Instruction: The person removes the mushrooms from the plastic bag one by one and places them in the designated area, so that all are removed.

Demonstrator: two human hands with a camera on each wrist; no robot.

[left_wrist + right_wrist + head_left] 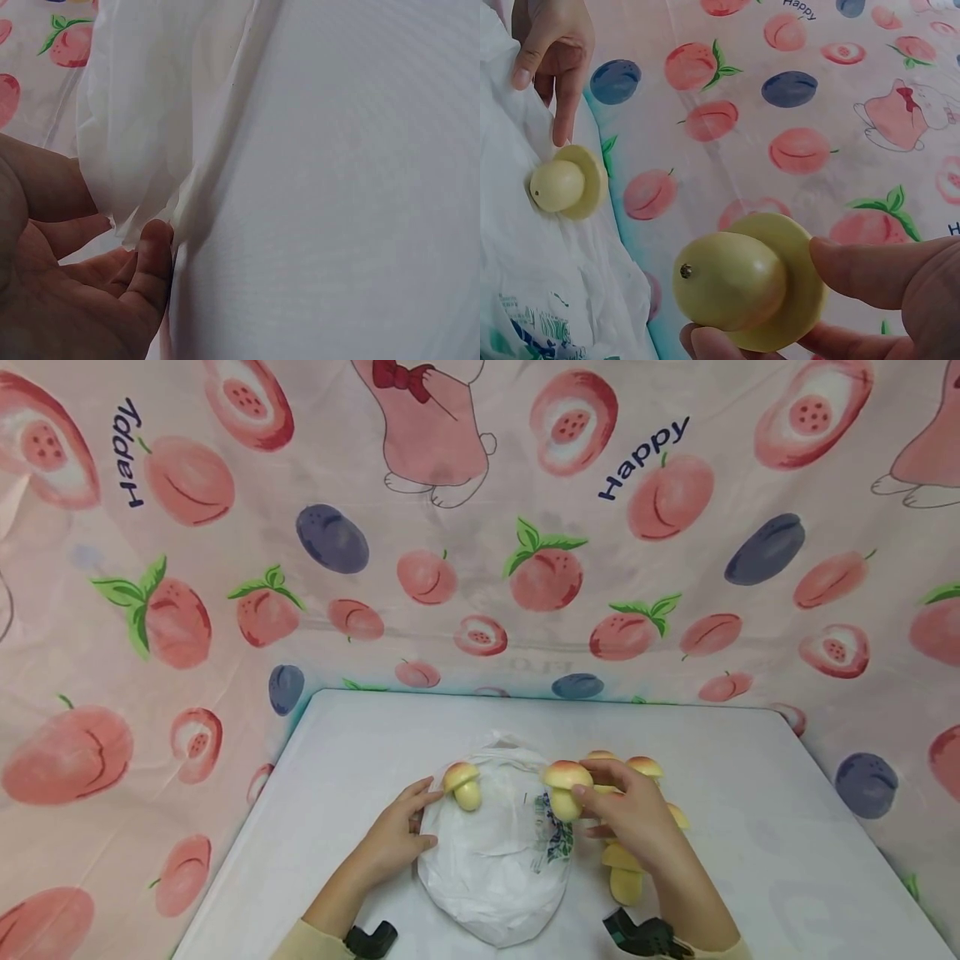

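Note:
My right hand (630,806) pinches a toy mushroom (566,785) with a yellow stem and a red-tinged cap, over the right edge of a white plastic bag (495,877). Seen from the right wrist, this mushroom (731,281) turns its stem end to the camera, between thumb and fingers. A second toy mushroom (462,785) lies on the bag's upper left. At the bag's left side is my left hand (393,835), its fingers loosely spread, one fingertip right at that mushroom's cap. In the left wrist view, its thumb and fingers (154,247) are at the bag's edge.
Several more toy mushrooms stand to the right of the bag, partly hidden by the right hand; the nearest mushroom (624,881) lies below it. All this is on a white table (750,827), with a fruit-printed cloth (465,543) rising behind and around it.

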